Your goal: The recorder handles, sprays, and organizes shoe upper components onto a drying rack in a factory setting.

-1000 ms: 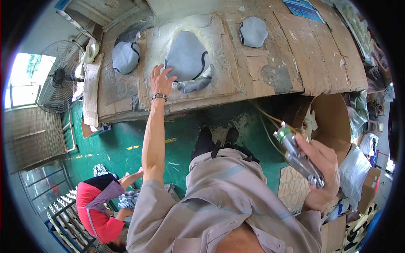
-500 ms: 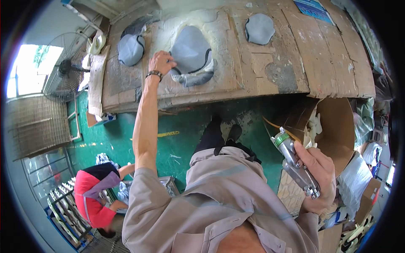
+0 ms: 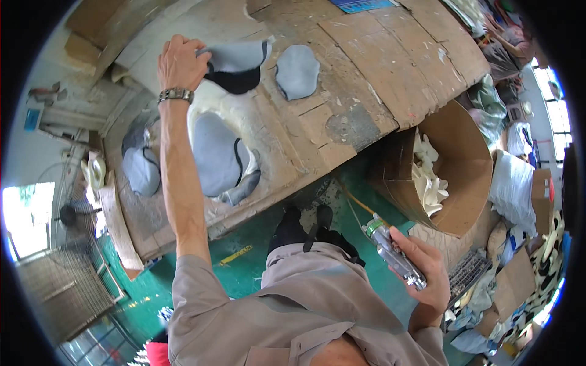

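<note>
My left hand is closed on one end of a grey fabric piece, which hangs folded with its black underside partly showing over the far part of the table. Nearer me, another grey piece with a black curved edge lies on a patch of pale, crusty residue, and a darker rolled edge shows beneath it. My right hand grips a metal spray gun with a green ring, held low beside my body and tilted. A thin hose runs near its front end.
Brown cardboard covers the worktable. One grey piece lies right of the held one, another at the left. A large open carton holding white pieces stands by the table's right edge. At far left is a fan.
My left hand has lifted a grey piece off the middle pile and carried it away from me, toward the far side. The view has turned; the right hand still holds the spray gun.
</note>
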The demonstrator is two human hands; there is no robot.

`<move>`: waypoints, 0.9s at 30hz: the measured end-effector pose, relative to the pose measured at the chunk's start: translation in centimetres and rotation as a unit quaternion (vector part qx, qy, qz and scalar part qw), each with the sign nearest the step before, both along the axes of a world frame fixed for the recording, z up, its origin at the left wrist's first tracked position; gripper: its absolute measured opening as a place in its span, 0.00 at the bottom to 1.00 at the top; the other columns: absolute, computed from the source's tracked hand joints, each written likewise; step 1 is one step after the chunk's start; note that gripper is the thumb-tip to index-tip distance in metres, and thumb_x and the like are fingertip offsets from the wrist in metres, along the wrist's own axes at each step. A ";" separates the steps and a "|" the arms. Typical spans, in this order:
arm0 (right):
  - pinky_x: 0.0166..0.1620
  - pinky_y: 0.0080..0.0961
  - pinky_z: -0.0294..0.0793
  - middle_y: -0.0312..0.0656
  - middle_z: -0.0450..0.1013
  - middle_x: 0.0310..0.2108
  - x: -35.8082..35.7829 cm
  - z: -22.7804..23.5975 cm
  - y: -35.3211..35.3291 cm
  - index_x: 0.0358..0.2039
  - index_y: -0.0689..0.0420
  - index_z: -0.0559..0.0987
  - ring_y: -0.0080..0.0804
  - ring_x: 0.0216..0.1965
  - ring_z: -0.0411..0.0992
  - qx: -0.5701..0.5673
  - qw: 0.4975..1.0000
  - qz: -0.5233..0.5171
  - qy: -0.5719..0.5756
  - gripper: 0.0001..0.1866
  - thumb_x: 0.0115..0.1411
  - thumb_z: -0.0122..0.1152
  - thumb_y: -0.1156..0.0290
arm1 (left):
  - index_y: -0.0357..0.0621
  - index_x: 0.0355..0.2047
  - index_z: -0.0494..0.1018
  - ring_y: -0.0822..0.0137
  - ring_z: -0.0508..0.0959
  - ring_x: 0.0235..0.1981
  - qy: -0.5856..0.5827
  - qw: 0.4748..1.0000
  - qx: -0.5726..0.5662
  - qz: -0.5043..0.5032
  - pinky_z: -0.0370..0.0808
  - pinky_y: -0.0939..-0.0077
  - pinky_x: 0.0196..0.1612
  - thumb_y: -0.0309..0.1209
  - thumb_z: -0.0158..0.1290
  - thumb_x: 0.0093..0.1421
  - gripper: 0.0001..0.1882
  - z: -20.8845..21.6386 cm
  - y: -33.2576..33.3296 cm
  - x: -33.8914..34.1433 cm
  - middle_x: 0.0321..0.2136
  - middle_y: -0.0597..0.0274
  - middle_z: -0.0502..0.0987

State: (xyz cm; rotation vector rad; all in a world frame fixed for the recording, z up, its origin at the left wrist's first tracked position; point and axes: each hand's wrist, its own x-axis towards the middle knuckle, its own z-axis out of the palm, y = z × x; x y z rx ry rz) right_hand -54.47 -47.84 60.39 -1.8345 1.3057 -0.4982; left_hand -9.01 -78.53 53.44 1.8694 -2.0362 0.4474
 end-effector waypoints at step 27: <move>0.37 0.28 0.71 0.47 0.75 0.31 0.2 2.5 0.4 0.54 0.65 0.79 0.37 0.30 0.74 -0.079 0.992 0.101 -0.022 0.29 0.50 0.68 0.70 | 0.46 0.49 0.79 0.57 0.83 0.43 0.300 0.775 0.407 0.380 0.79 0.64 0.45 0.41 0.55 0.61 0.19 -43.0 64.8 -3.1 0.42 0.55 0.83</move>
